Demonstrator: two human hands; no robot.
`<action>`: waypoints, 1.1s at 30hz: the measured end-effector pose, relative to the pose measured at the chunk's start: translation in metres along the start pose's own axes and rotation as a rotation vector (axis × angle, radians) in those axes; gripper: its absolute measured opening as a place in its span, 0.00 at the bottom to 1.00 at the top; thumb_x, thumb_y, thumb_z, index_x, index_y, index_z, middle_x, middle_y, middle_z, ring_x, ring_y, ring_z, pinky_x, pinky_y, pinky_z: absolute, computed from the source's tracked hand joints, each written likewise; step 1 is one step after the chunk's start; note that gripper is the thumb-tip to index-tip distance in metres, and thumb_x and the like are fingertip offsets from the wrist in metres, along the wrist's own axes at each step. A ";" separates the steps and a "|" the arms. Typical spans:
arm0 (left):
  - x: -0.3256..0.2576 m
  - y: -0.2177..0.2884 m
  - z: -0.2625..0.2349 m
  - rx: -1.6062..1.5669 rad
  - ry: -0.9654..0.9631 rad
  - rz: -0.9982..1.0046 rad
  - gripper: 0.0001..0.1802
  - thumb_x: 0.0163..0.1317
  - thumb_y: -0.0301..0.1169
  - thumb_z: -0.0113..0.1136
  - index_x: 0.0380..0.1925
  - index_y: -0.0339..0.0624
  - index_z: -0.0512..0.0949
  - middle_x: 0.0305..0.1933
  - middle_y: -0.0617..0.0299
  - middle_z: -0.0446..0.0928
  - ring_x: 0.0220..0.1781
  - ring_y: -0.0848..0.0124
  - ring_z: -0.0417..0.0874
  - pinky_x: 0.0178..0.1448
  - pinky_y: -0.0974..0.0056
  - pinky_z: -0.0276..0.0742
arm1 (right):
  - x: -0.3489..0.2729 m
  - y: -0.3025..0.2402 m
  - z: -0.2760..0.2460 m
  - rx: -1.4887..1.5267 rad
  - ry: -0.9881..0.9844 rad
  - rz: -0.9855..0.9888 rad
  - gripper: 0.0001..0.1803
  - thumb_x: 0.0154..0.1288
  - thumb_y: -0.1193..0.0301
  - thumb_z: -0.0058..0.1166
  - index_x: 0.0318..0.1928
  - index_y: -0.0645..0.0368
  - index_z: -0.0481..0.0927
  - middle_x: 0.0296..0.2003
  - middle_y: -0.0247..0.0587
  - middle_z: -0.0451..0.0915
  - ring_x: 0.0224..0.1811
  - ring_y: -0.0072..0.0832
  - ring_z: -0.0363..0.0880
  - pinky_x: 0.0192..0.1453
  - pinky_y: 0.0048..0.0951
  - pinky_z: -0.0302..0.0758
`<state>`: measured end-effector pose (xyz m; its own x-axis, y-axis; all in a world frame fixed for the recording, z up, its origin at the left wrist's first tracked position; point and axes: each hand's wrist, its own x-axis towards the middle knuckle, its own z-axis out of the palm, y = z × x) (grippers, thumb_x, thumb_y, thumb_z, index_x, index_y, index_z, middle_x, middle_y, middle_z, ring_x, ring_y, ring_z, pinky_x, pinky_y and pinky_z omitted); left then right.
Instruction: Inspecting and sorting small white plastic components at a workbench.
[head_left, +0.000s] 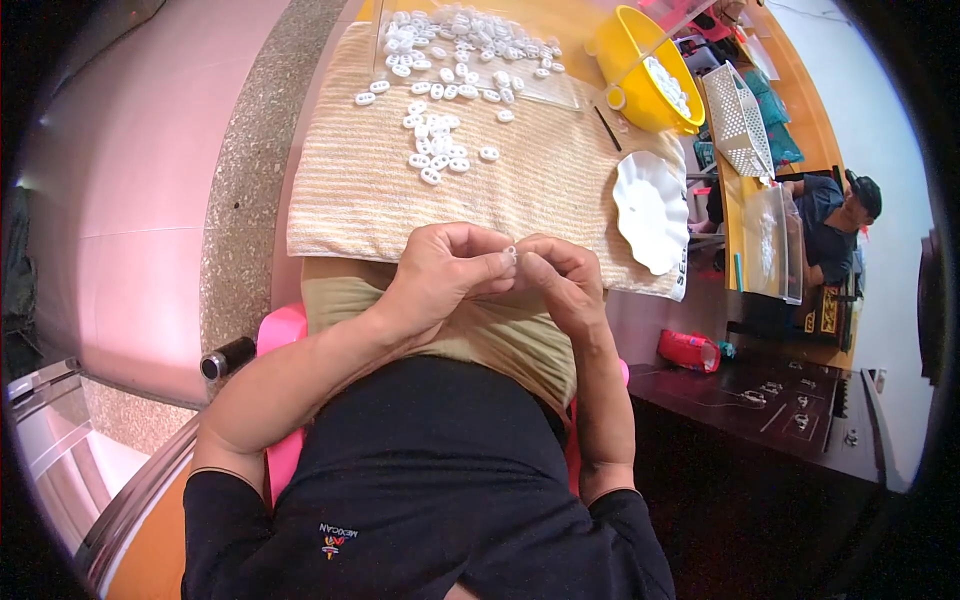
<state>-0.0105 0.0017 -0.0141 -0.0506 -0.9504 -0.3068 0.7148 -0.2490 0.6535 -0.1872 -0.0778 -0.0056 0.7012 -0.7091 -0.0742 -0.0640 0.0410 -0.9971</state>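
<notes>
My left hand (445, 272) and my right hand (562, 278) meet just past the near edge of the striped towel (350, 190). Their fingertips pinch a small whitish piece (512, 252) between them; most of it is covered, so its exact kind does not show. Farther off on the towel lies a loose group of white oval pieces (437, 140), each with dark spots like holes. Behind that group, a larger heap of the same pieces (460, 35) spreads over a clear plastic tray (540, 92).
To the right are a white wavy-rimmed dish (648, 215), a thin black stick (608, 128) and a yellow basin (625, 60) holding white pieces. Beyond stand a white perforated basket (738, 120) and another person (830, 220) at a table. A pink chair (285, 328) is under me.
</notes>
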 end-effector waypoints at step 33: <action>-0.005 -0.003 0.003 0.058 0.051 0.059 0.08 0.61 0.22 0.62 0.40 0.31 0.79 0.35 0.57 0.82 0.34 0.73 0.83 0.42 0.70 0.83 | -0.001 -0.001 0.014 -0.289 0.145 -0.033 0.10 0.70 0.70 0.53 0.36 0.66 0.80 0.26 0.31 0.80 0.30 0.14 0.75 0.36 0.19 0.73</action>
<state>-0.0150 0.0063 -0.0127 0.0275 -0.9534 -0.3006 0.6739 -0.2044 0.7100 -0.1777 -0.0669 -0.0049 0.5995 -0.8002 -0.0178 -0.2566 -0.1711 -0.9513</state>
